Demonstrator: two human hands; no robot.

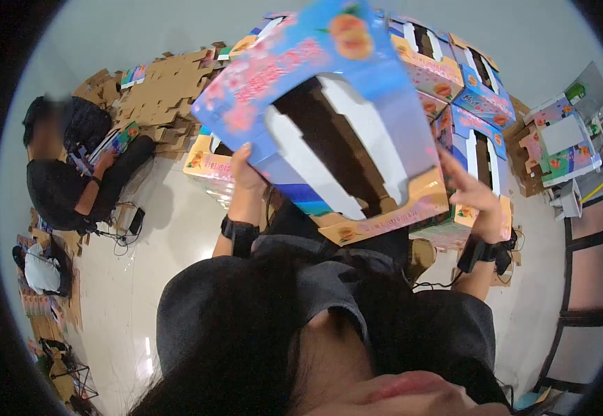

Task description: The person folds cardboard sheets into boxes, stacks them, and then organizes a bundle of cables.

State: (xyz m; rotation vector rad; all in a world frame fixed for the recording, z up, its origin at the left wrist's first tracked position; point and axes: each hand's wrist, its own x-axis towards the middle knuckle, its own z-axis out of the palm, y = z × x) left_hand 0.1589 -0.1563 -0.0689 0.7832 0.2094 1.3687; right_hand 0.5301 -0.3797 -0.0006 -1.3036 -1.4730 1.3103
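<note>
Many folded boxes point(478, 100) stand stacked ahead; pile of flat cardboard point(166, 87) left on floor, seated person point(58, 187) beside it. One blue box point(281, 76) held up before stack, apparently formed. Left hand point(244, 173) clamps lower left edge; right hand point(473, 197), fingers spread, presses right side.

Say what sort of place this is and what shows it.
Probably a box-folding workroom: a printed box held up, stacked boxes behind it, and a heap of flat cardboard.
</note>
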